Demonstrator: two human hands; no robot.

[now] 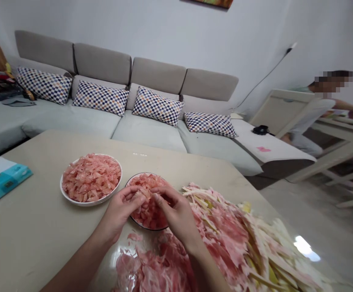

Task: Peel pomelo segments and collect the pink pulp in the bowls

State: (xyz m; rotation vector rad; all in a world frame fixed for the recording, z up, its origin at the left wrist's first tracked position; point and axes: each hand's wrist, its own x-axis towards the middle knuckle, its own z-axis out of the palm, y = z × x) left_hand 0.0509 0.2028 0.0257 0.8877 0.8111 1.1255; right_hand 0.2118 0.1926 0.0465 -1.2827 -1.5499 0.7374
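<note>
The left hand (pixel 122 207) and right hand (pixel 176 211) pinch a piece of pink fruit (pixel 147 192) between their fingertips, over the dark-rimmed bowl (pixel 148 229), while at the left of the table (pixel 51 239) a blue packet (pixel 8 186) bears marks too small to read.

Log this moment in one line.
Left hand: pinching pink piece; right hand: same piece; below: dark-rimmed bowl; leftward: heaped white bowl; rightward: peelings

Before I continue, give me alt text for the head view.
Left hand and right hand pinch pink pulp over a dark-rimmed bowl of similar pieces. A white bowl heaped with more stands left; peel and pink scraps lie piled right.
</note>
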